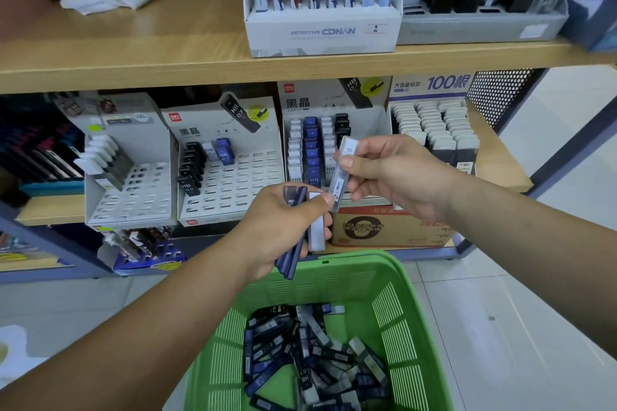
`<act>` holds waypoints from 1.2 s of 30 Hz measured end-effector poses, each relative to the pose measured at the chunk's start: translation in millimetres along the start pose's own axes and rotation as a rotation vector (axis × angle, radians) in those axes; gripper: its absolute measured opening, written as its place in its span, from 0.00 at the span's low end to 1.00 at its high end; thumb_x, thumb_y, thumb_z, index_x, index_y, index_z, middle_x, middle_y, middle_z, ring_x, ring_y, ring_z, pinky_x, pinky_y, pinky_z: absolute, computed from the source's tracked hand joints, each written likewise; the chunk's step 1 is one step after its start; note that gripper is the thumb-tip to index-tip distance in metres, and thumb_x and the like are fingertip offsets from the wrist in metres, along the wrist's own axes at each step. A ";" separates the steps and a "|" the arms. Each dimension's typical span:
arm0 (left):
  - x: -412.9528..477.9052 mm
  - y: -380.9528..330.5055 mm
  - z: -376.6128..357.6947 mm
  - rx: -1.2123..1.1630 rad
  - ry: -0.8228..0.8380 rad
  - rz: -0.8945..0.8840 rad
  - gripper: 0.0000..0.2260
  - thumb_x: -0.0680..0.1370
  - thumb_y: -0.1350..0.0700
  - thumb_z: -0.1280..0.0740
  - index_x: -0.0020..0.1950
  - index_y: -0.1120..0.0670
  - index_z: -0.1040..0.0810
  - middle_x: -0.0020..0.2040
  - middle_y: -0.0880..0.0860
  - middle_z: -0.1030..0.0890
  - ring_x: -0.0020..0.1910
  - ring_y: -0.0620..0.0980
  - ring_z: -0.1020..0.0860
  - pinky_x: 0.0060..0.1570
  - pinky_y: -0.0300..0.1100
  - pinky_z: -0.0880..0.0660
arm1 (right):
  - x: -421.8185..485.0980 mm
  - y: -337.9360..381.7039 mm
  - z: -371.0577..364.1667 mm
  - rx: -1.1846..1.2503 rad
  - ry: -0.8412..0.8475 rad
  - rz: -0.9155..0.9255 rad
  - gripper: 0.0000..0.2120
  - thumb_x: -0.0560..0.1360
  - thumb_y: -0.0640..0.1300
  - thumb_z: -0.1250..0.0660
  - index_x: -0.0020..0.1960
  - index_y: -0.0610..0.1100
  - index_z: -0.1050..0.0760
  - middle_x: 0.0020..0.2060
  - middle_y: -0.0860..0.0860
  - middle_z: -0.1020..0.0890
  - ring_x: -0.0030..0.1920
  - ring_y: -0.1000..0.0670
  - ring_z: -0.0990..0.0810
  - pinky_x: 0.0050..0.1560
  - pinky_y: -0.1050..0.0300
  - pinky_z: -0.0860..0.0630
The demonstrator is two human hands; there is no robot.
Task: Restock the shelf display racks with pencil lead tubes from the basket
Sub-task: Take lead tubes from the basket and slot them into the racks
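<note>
pencil lead tubes (310, 354) heaped in the green basket (410, 280), more held in both hands

head view: the basket sits near, low in the scene, with black, blue and white tubes lying loose across its bottom. the left hand (280, 220) is over the basket's far rim, its fingers curled round a bundle of dark blue tubes (293, 257) and one white tube (316, 230), thumb laid across them. the right hand (394, 173), just right of it, pinches a clear tube (342, 170) between thumb and fingers. this tube is tilted, its lower end at the left thumb tip. beyond the hands, on the lower shelf (500, 177), stand display racks. the middle rack (233, 183) shows many open slots and a few tubes at its far left. the rack to its right (310, 143) holds rows of white, blue and black tubes.
</note>
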State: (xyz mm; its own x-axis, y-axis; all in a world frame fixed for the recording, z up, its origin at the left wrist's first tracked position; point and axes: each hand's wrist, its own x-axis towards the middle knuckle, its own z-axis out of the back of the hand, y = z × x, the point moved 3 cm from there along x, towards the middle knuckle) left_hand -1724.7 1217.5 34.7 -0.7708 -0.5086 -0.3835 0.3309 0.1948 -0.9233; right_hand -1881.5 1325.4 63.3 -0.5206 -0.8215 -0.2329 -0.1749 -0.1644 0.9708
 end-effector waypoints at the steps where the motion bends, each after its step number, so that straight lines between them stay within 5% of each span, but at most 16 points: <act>1: 0.3 0.1 0.1 -0.016 -0.007 0.001 0.09 0.79 0.53 0.26 0.56 0.57 0.17 0.39 0.55 0.14 0.39 0.54 0.15 0.28 0.40 0.27 | 1.1 0.2 1.4 0.004 -0.032 0.012 0.08 0.75 0.34 0.27 0.52 0.30 0.20 0.44 0.34 0.19 0.35 0.47 0.20 0.38 0.56 0.18; 4: 5.1 2.9 4.2 -0.100 -0.029 0.045 0.10 0.76 0.57 0.23 0.55 0.58 0.15 0.36 0.56 0.17 0.38 0.53 0.18 0.28 0.42 0.29 | 3.2 1.9 10.9 -0.043 -0.197 0.084 0.06 0.74 0.31 0.26 0.46 0.38 0.20 0.38 0.40 0.15 0.35 0.45 0.18 0.40 0.51 0.16; 10: 13.3 10.4 13.6 -0.338 0.005 0.187 0.06 0.78 0.58 0.26 0.49 0.60 0.20 0.35 0.56 0.23 0.29 0.49 0.27 0.24 0.39 0.31 | 10.4 -7.1 16.0 -0.228 -0.321 0.104 0.03 0.78 0.33 0.29 0.49 0.38 0.21 0.40 0.41 0.16 0.37 0.46 0.14 0.49 0.42 0.15; 13: 11.6 9.3 17.6 -0.403 0.005 0.201 0.08 0.81 0.59 0.30 0.58 0.61 0.20 0.40 0.58 0.19 0.31 0.50 0.23 0.24 0.39 0.30 | 10.8 -9.0 12.1 -0.279 -0.311 0.102 0.03 0.78 0.34 0.28 0.49 0.39 0.20 0.39 0.41 0.15 0.37 0.47 0.14 0.48 0.45 0.14; 19: 7.1 9.5 17.0 0.247 -0.166 -0.134 0.07 0.77 0.51 0.24 0.51 0.51 0.19 0.40 0.51 0.18 0.33 0.45 0.22 0.33 0.43 0.24 | 5.1 -0.9 -4.6 -0.140 -0.300 0.056 0.06 0.76 0.33 0.28 0.45 0.38 0.25 0.30 0.43 0.17 0.35 0.44 0.15 0.41 0.49 0.14; 24: 3.6 1.5 11.2 0.354 -0.188 -0.340 0.10 0.74 0.50 0.21 0.46 0.52 0.20 0.35 0.45 0.22 0.32 0.41 0.27 0.35 0.36 0.27 | 2.7 -0.9 -21.5 -0.038 -0.237 -0.073 0.04 0.75 0.34 0.28 0.46 0.37 0.23 0.33 0.39 0.17 0.33 0.45 0.17 0.38 0.52 0.16; 30: 2.1 -0.6 13.6 0.526 -0.125 -0.393 0.10 0.79 0.52 0.29 0.41 0.55 0.23 0.30 0.48 0.27 0.29 0.45 0.31 0.32 0.39 0.31 | 0.0 -3.1 -20.9 0.064 0.015 -0.161 0.14 0.78 0.37 0.28 0.62 0.43 0.25 0.38 0.41 0.18 0.37 0.45 0.17 0.40 0.53 0.17; 33: 0.8 -3.0 13.8 0.495 -0.075 -0.380 0.14 0.81 0.55 0.30 0.39 0.60 0.26 0.28 0.46 0.33 0.28 0.45 0.35 0.30 0.37 0.34 | -1.4 -1.3 -19.0 0.032 0.102 -0.113 0.03 0.80 0.37 0.31 0.53 0.40 0.21 0.37 0.43 0.19 0.35 0.48 0.20 0.38 0.55 0.19; 36: 2.4 -2.9 11.7 0.348 -0.012 -0.284 0.16 0.81 0.55 0.30 0.36 0.56 0.28 0.29 0.51 0.32 0.27 0.50 0.35 0.28 0.40 0.36 | 2.4 -0.2 -13.6 -0.032 0.054 -0.052 0.02 0.79 0.37 0.30 0.50 0.38 0.20 0.36 0.43 0.19 0.36 0.47 0.19 0.39 0.55 0.19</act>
State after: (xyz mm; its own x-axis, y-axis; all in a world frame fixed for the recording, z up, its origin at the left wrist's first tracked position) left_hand -1721.2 1205.9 36.7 -0.8518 -0.5114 -0.1139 0.2725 -0.2469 -0.9299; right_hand -1871.3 1316.0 63.4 -0.4656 -0.8394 -0.2804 -0.1732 -0.2243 0.9590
